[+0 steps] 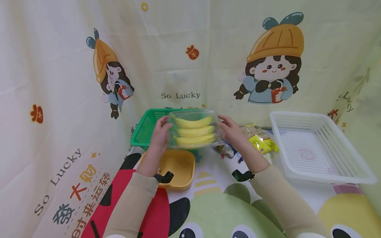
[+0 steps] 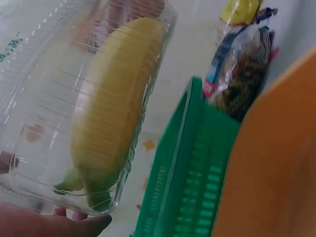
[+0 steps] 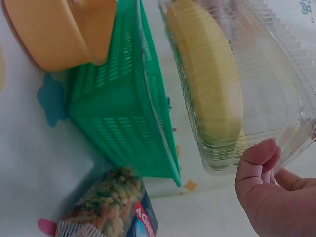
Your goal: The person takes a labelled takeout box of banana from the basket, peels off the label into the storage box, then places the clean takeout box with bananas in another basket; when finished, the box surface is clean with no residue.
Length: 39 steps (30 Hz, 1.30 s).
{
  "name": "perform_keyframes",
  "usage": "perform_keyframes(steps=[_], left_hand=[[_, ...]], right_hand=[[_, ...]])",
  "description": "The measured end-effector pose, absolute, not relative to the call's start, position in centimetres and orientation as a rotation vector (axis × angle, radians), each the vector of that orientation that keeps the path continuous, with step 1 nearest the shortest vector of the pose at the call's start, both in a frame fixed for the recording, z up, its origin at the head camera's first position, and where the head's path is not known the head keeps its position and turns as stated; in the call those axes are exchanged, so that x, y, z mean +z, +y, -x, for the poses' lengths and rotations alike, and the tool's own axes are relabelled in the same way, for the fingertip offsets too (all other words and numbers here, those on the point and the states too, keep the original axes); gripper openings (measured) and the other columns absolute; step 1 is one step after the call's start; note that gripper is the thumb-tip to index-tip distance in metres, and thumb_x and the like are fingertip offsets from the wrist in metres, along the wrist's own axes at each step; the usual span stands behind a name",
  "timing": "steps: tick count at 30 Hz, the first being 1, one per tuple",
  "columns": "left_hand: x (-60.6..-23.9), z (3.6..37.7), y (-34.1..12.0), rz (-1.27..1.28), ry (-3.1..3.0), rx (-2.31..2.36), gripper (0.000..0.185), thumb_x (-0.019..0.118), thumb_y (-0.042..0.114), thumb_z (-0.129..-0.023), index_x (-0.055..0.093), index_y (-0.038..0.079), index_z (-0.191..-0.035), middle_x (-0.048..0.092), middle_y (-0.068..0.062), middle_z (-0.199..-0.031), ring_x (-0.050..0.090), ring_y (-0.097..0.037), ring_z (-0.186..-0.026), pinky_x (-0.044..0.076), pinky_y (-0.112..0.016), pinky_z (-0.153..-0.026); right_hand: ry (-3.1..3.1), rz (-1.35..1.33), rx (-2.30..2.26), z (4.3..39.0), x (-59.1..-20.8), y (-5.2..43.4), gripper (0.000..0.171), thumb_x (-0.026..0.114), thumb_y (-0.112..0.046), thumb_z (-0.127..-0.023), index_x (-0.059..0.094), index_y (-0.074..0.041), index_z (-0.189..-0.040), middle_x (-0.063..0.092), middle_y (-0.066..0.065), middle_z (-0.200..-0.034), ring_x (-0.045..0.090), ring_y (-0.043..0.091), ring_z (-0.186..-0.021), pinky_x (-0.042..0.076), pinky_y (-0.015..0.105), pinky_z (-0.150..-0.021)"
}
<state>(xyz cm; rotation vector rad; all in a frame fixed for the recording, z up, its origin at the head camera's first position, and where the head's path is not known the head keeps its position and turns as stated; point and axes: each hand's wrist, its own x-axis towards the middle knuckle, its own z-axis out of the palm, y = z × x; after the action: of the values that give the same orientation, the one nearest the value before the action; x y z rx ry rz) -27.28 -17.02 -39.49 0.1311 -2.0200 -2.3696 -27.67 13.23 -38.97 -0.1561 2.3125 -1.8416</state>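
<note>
The left hand (image 1: 160, 135) and the right hand (image 1: 233, 131) each curl their fingers (image 3: 256, 163) round one short end of a clear plastic clamshell box (image 1: 194, 129), gripping it between them — the left at its left end, the right at its right end — and holding it up off the counter (image 1: 214, 185). The box's long axis runs left to right across the head view, level or nearly so, with its broad clear face turned toward the camera. Inside lie yellow bananas (image 1: 194, 131), stacked lengthwise along the same axis; in the left wrist view their green stem ends (image 2: 86, 190) point toward the left hand. Behind and below the box, toward the counter's far edge, sits a green plastic basket (image 1: 146, 129). Just nearer the person — under the left hand — is a yellow tray (image 1: 178, 165). Right of the box, by the right hand, lie a few packaged snacks (image 1: 260, 138). Further right, toward the counter's right edge, rests a white plastic basket (image 1: 315, 145). A cartoon-printed cloth (image 1: 214, 211) covers the counter.
</note>
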Motion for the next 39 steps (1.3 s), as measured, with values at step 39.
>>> perform_keyframes(steps=[39], left_hand=[[-40.7,32.6,-25.3,-0.488,-2.625,-1.616,0.055,0.045,0.053,-0.100,0.057,0.017,-0.140,0.059,-0.012,-0.119,0.054,-0.029,-0.110,0.045,-0.044,-0.093]], right_hand=[[2.506,0.039,-1.667,32.8,-42.2,2.9,0.055,0.046,-0.043,-0.102,0.047,-0.013,-0.148,0.048,0.013,-0.150,0.061,0.032,-0.120,0.047,0.048,-0.106]])
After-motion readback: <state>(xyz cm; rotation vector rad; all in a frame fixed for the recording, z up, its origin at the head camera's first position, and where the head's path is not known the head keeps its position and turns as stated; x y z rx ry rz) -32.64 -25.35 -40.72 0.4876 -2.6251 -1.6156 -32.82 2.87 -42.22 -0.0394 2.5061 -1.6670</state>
